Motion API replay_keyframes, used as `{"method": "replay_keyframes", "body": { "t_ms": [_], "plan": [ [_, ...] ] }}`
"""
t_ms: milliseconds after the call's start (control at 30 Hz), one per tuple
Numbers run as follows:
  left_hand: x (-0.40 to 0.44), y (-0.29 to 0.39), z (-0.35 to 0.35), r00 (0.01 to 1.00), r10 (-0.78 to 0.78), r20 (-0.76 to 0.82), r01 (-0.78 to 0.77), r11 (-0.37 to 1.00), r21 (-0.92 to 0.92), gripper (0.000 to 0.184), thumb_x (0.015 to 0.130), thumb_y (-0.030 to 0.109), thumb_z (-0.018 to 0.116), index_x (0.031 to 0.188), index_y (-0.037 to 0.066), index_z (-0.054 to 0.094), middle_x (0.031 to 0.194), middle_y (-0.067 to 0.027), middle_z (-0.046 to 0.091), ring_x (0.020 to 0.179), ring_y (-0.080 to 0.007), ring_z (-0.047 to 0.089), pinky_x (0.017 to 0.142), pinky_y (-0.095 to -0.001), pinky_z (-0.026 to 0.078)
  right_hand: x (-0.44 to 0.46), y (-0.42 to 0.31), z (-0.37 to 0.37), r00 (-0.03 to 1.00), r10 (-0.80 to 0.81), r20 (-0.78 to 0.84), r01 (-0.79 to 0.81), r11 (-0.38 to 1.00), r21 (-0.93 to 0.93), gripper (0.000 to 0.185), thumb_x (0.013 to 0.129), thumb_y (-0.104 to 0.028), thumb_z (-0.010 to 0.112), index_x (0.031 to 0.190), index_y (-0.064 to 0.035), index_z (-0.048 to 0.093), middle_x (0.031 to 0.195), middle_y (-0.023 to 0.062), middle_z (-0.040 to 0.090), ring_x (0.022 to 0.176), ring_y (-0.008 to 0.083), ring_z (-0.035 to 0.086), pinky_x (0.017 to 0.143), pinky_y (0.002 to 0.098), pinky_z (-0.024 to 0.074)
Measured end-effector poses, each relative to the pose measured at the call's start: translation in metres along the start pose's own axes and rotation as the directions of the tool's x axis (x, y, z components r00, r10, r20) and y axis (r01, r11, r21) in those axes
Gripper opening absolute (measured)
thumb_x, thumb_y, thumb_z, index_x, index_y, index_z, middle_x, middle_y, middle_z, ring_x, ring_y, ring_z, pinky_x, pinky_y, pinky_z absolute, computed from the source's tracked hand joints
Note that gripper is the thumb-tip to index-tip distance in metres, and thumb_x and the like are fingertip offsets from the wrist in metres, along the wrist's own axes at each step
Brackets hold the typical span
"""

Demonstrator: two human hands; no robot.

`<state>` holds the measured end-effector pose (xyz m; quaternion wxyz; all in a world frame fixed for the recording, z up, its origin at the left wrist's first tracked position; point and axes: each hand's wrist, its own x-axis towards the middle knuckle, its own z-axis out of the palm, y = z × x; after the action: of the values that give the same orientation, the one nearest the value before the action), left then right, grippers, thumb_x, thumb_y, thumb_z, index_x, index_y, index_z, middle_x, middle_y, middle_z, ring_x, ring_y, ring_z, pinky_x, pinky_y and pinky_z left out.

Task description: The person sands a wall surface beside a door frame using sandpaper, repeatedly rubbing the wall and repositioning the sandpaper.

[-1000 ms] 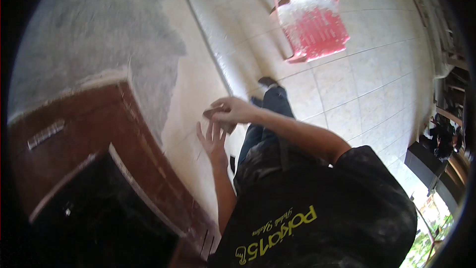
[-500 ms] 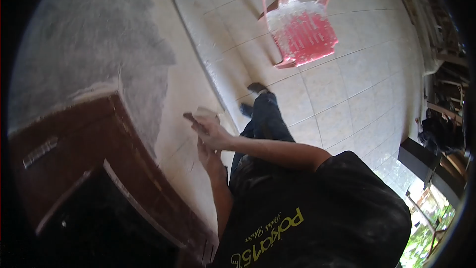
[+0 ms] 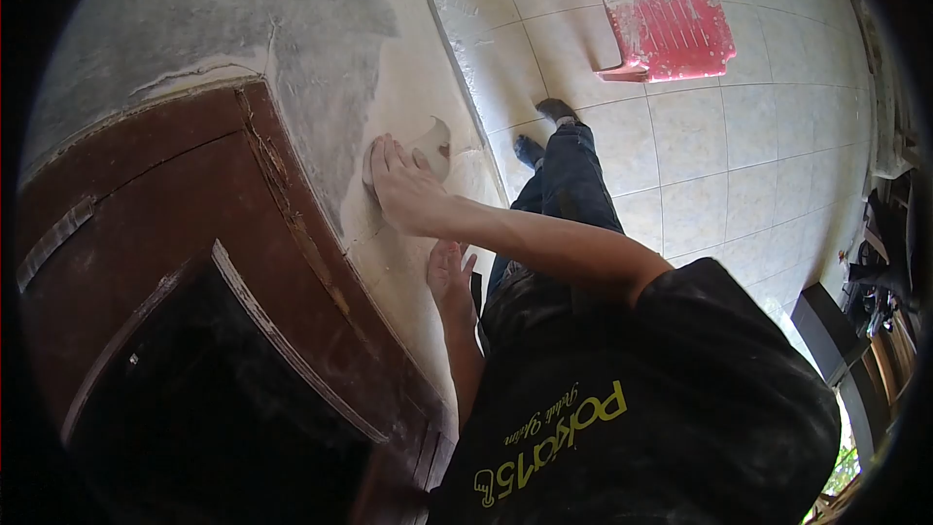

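Observation:
My right hand (image 3: 403, 185) presses flat on the pale wall (image 3: 364, 258), fingers together. Beneath it is a piece of sandpaper (image 3: 439, 148), as far as I can make out; a pale, curled part sticks out past the fingers, and the rest lies hidden under the palm. Below that arm, my left hand (image 3: 449, 270) is held near the wall, empty, its fingers apart and slightly bent. A rough grey patch (image 3: 321, 49) covers the wall beyond the right hand. Close by on the left runs a brown wooden frame (image 3: 282, 204) with a cracked, splintered strip.
A red plastic chair (image 3: 675, 29) spattered with white stands on the tiled floor (image 3: 690, 136). A dark panel (image 3: 224, 399) sits within the brown frame. Assorted items and boards (image 3: 880, 331) are at the far right. My feet (image 3: 544, 131) stand near the wall's base.
My right hand has gone from holding the sandpaper near my left hand to pressing it on the wall. The hands have separated. The view has shifted, so the chair appears farther right.

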<state>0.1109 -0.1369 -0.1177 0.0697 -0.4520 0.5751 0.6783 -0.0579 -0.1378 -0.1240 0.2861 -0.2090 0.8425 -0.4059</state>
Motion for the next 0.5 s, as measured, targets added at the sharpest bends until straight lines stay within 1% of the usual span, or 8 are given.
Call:
{"method": "replay_keyframes", "body": {
  "t_ms": [33, 67, 167, 267, 367, 467, 500],
  "plan": [
    [0.0, -0.002, -0.001, 1.0, 0.004, 0.002, -0.004, 1.0, -0.016, 0.047, 0.097, 0.031, 0.055, 0.132, 0.001, 0.045, 0.131, -0.0171, 0.051, 0.121, -0.0276, 0.05, 0.1, -0.0413, 0.042, -0.004, 0.002, -0.002, 0.999, -0.032, 0.013, 0.032, 0.999, -0.013, 0.07, 0.082, -0.008, 0.049, 0.139, 0.0172, 0.018, 0.145, 0.0361, 0.026, 0.137, 0.0428, 0.029, 0.11, 0.0527, 0.0274],
    [0.001, -0.005, -0.002, 0.999, -0.03, -0.014, 0.03, 0.999, -0.018, 0.045, 0.098, 0.029, 0.054, 0.131, 0.001, 0.045, 0.131, -0.017, 0.051, 0.122, -0.0271, 0.049, 0.1, -0.0413, 0.042, -0.006, 0.003, -0.004, 0.998, -0.065, 0.026, 0.066, 0.997, -0.028, 0.07, 0.081, -0.007, 0.05, 0.138, 0.0187, 0.018, 0.144, 0.0375, 0.025, 0.137, 0.0433, 0.029, 0.11, 0.0528, 0.0274],
    [0.001, 0.002, -0.001, 0.999, -0.041, 0.001, 0.041, 0.999, 0.015, 0.044, 0.098, 0.029, 0.053, 0.131, 0.001, 0.045, 0.131, -0.0162, 0.052, 0.122, -0.0267, 0.05, 0.101, -0.0407, 0.042, 0.026, 0.008, -0.036, 0.991, -0.003, 0.136, -0.01, 0.995, 0.096, 0.07, 0.081, -0.007, 0.049, 0.139, 0.0184, 0.018, 0.143, 0.0389, 0.026, 0.136, 0.0447, 0.03, 0.11, 0.0524, 0.028],
    [0.004, 0.002, -0.001, 0.999, -0.039, 0.011, 0.039, 0.999, 0.001, 0.044, 0.098, 0.03, 0.054, 0.13, 0.001, 0.045, 0.13, -0.0154, 0.052, 0.121, -0.0257, 0.05, 0.101, -0.0399, 0.042, 0.019, 0.004, -0.027, 0.992, -0.069, 0.107, 0.076, 0.995, -0.062, 0.071, 0.081, -0.008, 0.048, 0.139, 0.0181, 0.018, 0.143, 0.0378, 0.027, 0.137, 0.0431, 0.031, 0.11, 0.0502, 0.0291],
    [0.01, -0.007, -0.004, 0.999, -0.044, 0.006, 0.044, 0.998, -0.035, 0.041, 0.098, 0.029, 0.055, 0.128, 0.003, 0.047, 0.128, -0.0144, 0.054, 0.12, -0.0254, 0.051, 0.1, -0.0399, 0.042, -0.004, -0.001, -0.012, 0.987, -0.155, 0.041, 0.159, 0.973, -0.165, 0.069, 0.082, -0.008, 0.048, 0.139, 0.0183, 0.02, 0.143, 0.0372, 0.028, 0.136, 0.0415, 0.032, 0.11, 0.0482, 0.0294],
    [0.004, 0.005, 0.002, 0.998, -0.056, -0.011, 0.055, 0.998, -0.022, 0.039, 0.098, 0.028, 0.054, 0.127, 0.003, 0.048, 0.127, -0.0145, 0.054, 0.119, -0.0261, 0.052, 0.1, -0.04, 0.043, 0.026, 0.009, -0.023, 0.996, -0.085, 0.03, 0.086, 0.996, -0.034, 0.067, 0.081, -0.006, 0.046, 0.139, 0.0184, 0.02, 0.144, 0.0367, 0.028, 0.137, 0.0403, 0.032, 0.112, 0.0441, 0.028],
    [0.004, 0.006, 0.004, 0.998, -0.058, 0.002, 0.058, 0.998, -0.034, 0.04, 0.098, 0.028, 0.053, 0.129, 0.002, 0.046, 0.128, -0.0158, 0.053, 0.12, -0.0271, 0.051, 0.101, -0.0414, 0.042, 0.037, 0.017, -0.022, 0.998, -0.064, 0.0, 0.064, 0.998, 0.028, 0.066, 0.082, -0.006, 0.045, 0.139, 0.017, 0.022, 0.144, 0.0356, 0.029, 0.137, 0.0398, 0.032, 0.112, 0.043, 0.0278]
  ]
}}
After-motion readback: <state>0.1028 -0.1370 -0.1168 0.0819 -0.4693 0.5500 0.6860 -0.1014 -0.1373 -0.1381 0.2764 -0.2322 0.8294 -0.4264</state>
